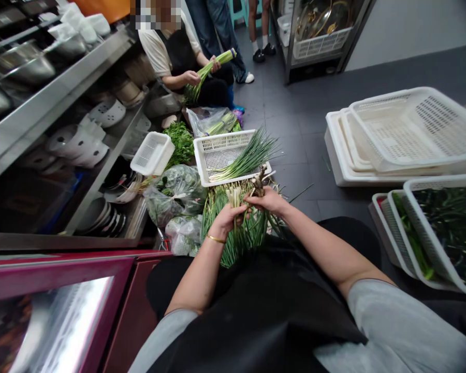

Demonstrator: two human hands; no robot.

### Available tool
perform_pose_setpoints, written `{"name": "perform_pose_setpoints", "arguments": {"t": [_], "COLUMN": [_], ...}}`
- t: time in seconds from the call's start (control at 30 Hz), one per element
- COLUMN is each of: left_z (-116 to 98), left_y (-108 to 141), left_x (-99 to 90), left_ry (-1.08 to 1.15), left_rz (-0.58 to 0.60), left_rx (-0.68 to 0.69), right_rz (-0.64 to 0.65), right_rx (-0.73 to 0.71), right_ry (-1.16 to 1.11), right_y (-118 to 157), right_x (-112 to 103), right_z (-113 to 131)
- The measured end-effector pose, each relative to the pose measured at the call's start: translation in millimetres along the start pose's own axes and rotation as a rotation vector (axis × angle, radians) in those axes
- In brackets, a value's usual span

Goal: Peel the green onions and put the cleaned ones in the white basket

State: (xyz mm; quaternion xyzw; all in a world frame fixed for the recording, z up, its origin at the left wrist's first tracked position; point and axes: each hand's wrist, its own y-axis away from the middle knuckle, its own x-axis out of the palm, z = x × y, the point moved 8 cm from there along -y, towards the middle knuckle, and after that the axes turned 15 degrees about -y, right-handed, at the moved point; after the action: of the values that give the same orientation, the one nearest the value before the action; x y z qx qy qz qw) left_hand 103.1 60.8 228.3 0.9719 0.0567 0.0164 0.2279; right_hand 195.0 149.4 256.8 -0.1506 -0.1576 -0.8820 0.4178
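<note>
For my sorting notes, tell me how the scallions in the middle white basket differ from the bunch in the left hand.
The basket scallions lie across the white basket, leaves over its right rim; the held bunch is in the left hand. The basket scallions' pale ends point left, while the held bunch's point away from the wearer. Both have pale stem ends.

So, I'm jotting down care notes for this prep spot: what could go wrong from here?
The right hand seems to hold a brown root clump close to the white basket, so loose dirt might drop onto the scallions lying in it. Their green tops overhang its right rim and could get snagged. The topmost crate at the right sits tilted and might slide if bumped.
</note>
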Motion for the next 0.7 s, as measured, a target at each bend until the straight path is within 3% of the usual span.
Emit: {"name": "perform_pose_setpoints", "arguments": {"t": [0.1,0.17,0.23,0.33,0.5,0.57,0.7], "left_z": [-9,-12,-10,-5,-2,-3,-1], "left_y": [-2,-3,-6,-6,-1,-1,-3], "left_x": [-3.8,-5.3,-2.9,1.5,1.6,1.8,2.6], "left_ry": [-0.102,-0.15,-0.147,-0.089,-0.022,-0.02,-0.052], "left_rz": [-0.179,-0.22,-0.158,-0.022,0.03,0.016,0.012], "left_rx": [0.076,0.088,0.072,0.023,-0.021,-0.015,0.009], "right_rz": [-0.145,-0.193,-0.142,-0.044,-0.182,-0.21,-0.137], "right_rx": [-0.09,-0.101,-0.061,0.043,-0.002,-0.038,-0.04], "right_ry": [0.146,0.259,0.32,0.231,0.041,0.039,0.03], "right_y": [-4,-5,-6,-3,2,2,-3], "right_x": [-8,-19,-26,-33,-51,-46,-22], "right_z": [1,3,4,9,26,23,6]}}
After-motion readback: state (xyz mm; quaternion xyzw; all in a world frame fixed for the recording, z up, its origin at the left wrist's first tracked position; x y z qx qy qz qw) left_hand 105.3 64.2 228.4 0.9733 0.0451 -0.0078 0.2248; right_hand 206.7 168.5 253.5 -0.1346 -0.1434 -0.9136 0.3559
